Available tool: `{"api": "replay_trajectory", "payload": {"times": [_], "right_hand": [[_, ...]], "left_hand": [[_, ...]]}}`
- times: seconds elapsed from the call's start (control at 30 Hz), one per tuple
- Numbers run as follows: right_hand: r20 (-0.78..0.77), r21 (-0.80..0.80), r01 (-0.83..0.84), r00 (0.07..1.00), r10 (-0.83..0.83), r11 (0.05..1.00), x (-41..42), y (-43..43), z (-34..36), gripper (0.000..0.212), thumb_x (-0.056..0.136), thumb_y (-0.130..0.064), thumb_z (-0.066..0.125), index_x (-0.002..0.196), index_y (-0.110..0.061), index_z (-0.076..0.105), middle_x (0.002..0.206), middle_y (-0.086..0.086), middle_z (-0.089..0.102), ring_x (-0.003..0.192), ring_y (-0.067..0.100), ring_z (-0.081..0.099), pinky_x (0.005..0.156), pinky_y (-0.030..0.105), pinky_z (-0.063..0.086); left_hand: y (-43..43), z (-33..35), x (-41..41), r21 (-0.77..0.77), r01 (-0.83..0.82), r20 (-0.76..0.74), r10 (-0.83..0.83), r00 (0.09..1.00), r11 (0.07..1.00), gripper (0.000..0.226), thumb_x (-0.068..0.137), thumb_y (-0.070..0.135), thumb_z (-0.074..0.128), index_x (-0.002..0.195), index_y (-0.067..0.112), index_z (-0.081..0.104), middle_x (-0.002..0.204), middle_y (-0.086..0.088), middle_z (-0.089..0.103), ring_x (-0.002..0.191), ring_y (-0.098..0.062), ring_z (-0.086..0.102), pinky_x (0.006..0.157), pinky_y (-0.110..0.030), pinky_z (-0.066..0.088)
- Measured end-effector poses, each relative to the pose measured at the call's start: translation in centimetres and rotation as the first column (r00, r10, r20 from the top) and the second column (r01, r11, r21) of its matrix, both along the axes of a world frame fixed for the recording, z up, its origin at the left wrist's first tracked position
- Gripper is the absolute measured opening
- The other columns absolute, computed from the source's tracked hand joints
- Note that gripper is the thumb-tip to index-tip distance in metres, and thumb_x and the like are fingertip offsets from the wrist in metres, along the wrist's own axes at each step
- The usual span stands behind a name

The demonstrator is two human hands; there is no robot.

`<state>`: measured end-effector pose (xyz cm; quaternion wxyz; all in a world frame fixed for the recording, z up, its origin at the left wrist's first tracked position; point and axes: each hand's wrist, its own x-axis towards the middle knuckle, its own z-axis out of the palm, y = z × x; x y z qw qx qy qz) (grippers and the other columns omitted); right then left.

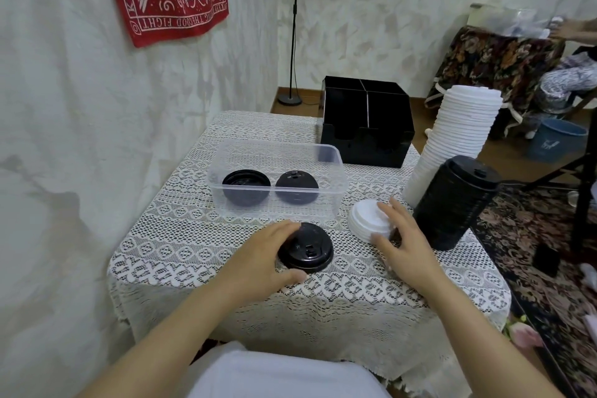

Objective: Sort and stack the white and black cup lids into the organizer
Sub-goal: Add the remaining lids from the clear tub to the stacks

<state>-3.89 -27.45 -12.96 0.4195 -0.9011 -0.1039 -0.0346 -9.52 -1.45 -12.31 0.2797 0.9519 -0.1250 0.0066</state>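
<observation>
A lace-covered table (193,236) carried the whole set-up. At its far edge stood the black organizer (371,152), a box divided into four compartments, in which no lids could be seen. To its right rose a tall white stack (458,129) of nested lids, leaning slightly, and just in front of it a shorter black stack (452,203), also tilted. A clear tub (245,208) at centre held two loose black lids (246,186), side by side.

The left hand (261,258) cupped a single black lid (310,249) lying on the cloth near the front edge, fingers curled over its far rim and thumb at its near side. The right hand (403,242) gripped a short white stack (368,220) beside the tub, index finger across the top and thumb against the side.

The lids were round, domed and ridged at the rim, each with a small sip tab. They appeared to be thin moulded plastic: probably light, slightly flexible and smooth. Each was best taken at opposite points of the rim. The tall stacks would likely slide apart if tipped, so they called for support from below and the side.
</observation>
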Motion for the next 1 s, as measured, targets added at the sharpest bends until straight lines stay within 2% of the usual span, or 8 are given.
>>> {"api": "replay_trajectory", "payload": {"times": [0.17, 0.3, 0.43, 0.53, 0.63, 0.83, 0.9, 1.0], "right_hand": [[0.135, 0.154, -0.007, 0.991, -0.015, 0.988, 1.7, 1.3, 2.3, 0.046, 0.096, -0.017, 0.055, 0.139, -0.031, 0.045, 0.154, -0.011, 0.032, 0.140, 0.004, 0.026, 0.116, 0.033, 0.022], [0.209, 0.133, -0.101, 0.975, 0.072, 0.986, 5.5, 4.2, 6.4, 0.040, 0.095, -0.016, 0.058, 0.135, -0.021, 0.053, 0.132, -0.009, 0.054, 0.124, 0.008, 0.049, 0.109, 0.029, 0.038], [0.023, -0.137, -0.273, 0.960, 0.278, 0.952, 9.1, 8.3, 8.8, 0.041, 0.093, -0.021, 0.062, 0.133, -0.017, 0.056, 0.126, 0.001, 0.062, 0.114, 0.014, 0.058, 0.102, 0.032, 0.045], [-0.112, -0.535, -0.344, 0.934, 0.339, 0.772, 11.3, 11.2, 8.5, 0.050, 0.093, -0.033, 0.060, 0.138, -0.014, 0.051, 0.138, 0.005, 0.054, 0.125, 0.021, 0.051, 0.103, 0.033, 0.041], [-0.178, -0.721, -0.331, 0.938, 0.298, 0.609, 12.6, 13.4, 7.9, 0.059, 0.092, -0.047, 0.058, 0.135, -0.008, 0.052, 0.135, 0.009, 0.055, 0.120, 0.028, 0.053, 0.099, 0.041, 0.046], [-0.273, -0.684, -0.370, 0.929, 0.250, 0.628, 13.9, 15.2, 6.2, 0.065, 0.077, -0.066, 0.065, 0.109, -0.010, 0.061, 0.108, 0.007, 0.065, 0.094, 0.027, 0.060, 0.083, 0.039, 0.053], [-0.329, -0.671, -0.425, 0.905, 0.270, 0.608, 13.9, 15.3, 6.6, 0.062, 0.076, -0.057, 0.071, 0.119, -0.014, 0.060, 0.121, 0.006, 0.061, 0.105, 0.029, 0.057, 0.091, 0.043, 0.051], [-0.476, -0.623, -0.575, 0.816, 0.328, 0.530, 13.9, 15.2, 7.5, 0.069, 0.081, -0.030, 0.073, 0.143, -0.028, 0.042, 0.151, 0.000, 0.036, 0.136, 0.029, 0.036, 0.110, 0.047, 0.035]], "left_hand": [[0.1, -0.7, 0.5, -0.019, -0.031, -0.010, 0.031, 0.999, 0.999, 0.083, 0.078, 0.057, 0.068, 0.145, 0.035, 0.025, 0.142, 0.015, 0.038, 0.128, -0.008, 0.037, 0.111, -0.037, 0.033], [0.2, -0.9, 0.5, -0.091, -0.071, -0.003, 0.071, 0.997, 0.993, 0.083, 0.072, 0.053, 0.074, 0.140, 0.037, 0.029, 0.129, 0.019, 0.043, 0.118, -0.003, 0.041, 0.099, -0.021, 0.032], [0.3, -0.8, 0.4, -0.111, -0.094, -0.022, 0.092, 0.995, 0.989, 0.088, 0.069, 0.051, 0.077, 0.141, 0.038, 0.027, 0.134, 0.019, 0.040, 0.120, -0.001, 0.038, 0.102, -0.021, 0.031], [0.3, -0.8, 0.5, -0.124, -0.102, -0.041, 0.098, 0.994, 0.987, 0.091, 0.067, 0.050, 0.079, 0.141, 0.038, 0.026, 0.137, 0.020, 0.040, 0.123, -0.001, 0.037, 0.102, -0.021, 0.030], [0.3, -0.9, 0.5, -0.119, -0.098, -0.055, 0.092, 0.994, 0.988, 0.095, 0.065, 0.054, 0.079, 0.142, 0.039, 0.024, 0.140, 0.023, 0.038, 0.127, 0.000, 0.035, 0.107, -0.026, 0.031], [0.5, -1.0, 0.7, -0.100, -0.087, -0.056, 0.082, 0.995, 0.991, 0.095, 0.064, 0.059, 0.076, 0.142, 0.039, 0.025, 0.139, 0.021, 0.039, 0.129, -0.002, 0.035, 0.109, -0.030, 0.033], [0.4, -1.0, 0.7, -0.094, -0.088, -0.051, 0.084, 0.995, 0.992, 0.095, 0.064, 0.060, 0.075, 0.142, 0.039, 0.025, 0.140, 0.021, 0.038, 0.129, -0.002, 0.035, 0.110, -0.032, 0.034], [0.3, -0.9, 0.7, -0.079, -0.087, -0.047, 0.083, 0.995, 0.993, 0.094, 0.065, 0.059, 0.075, 0.143, 0.040, 0.025, 0.140, 0.021, 0.038, 0.129, -0.002, 0.034, 0.109, -0.030, 0.033]]}}
